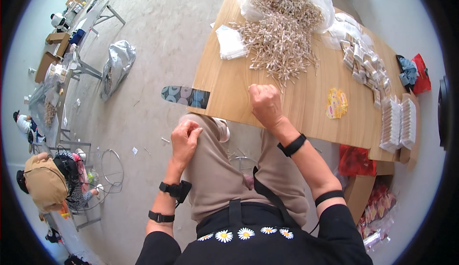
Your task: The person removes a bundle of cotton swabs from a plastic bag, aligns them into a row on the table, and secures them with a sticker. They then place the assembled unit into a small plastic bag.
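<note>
My right hand (266,103) is closed over the front edge of the wooden table (217,81), just below a loose heap of cotton swabs (279,45). Whatever its curled fingers may hold is hidden. Beside my knee, off the table, my left hand (185,140) has its fingers bent in with the thumb against them; nothing can be made out inside. The swabs spill from a clear plastic bag (327,2). Left of the heap lies a stack of thin white plastic sleeves (231,43). Several yellow printed cards (336,103) lie right of my right hand.
Filled swab packs (366,66) are piled at the table's right, near upright rows of packs (391,124) in a carton. A patterned strip (185,97) juts past the left corner. A grey sack (117,66) stands on the floor. Another person (48,181) sits at far left.
</note>
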Available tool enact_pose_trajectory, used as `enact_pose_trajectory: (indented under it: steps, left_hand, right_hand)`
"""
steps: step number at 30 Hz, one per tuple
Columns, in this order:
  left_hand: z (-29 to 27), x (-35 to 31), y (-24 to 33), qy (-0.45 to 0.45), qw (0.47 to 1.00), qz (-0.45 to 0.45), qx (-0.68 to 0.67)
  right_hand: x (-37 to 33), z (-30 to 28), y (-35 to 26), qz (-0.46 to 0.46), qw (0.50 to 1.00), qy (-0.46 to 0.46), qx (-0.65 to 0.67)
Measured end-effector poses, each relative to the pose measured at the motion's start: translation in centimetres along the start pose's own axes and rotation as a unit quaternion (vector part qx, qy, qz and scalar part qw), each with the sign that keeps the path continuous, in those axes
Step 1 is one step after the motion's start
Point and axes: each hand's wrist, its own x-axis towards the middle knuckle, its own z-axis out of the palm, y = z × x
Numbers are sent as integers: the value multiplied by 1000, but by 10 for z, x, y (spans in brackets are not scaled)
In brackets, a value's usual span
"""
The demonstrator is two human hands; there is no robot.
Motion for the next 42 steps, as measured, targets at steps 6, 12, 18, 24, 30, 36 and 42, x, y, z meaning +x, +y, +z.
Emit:
enact_pose_trajectory:
  steps: [6, 12, 18, 24, 30, 36, 42]
  left_hand:
    - [6, 5, -4, 23, 1000, 8, 2]
    - [10, 9, -4, 21, 1000, 11, -19]
    - [9, 14, 15, -2, 1000, 13, -13]
    - [40, 22, 100, 15, 961, 263, 83]
    - [64, 14, 111, -55, 984, 159, -51]
    - [49, 17, 117, -222, 873, -73, -427]
    - [46, 12, 122, -347, 825, -93, -437]
  right_hand:
    - [29, -22, -3, 22, 995, 94, 31]
    - [8, 0, 24, 60, 997, 35, 17]
    - [-7, -2, 17, 188, 979, 10, 79]
    - [4, -46, -15, 337, 875, 79, 339]
    - [-3, -83, -28, 413, 701, -20, 581]
    - [-14, -103, -7, 356, 754, 9, 553]
    - [-16, -107, -10, 278, 710, -145, 630]
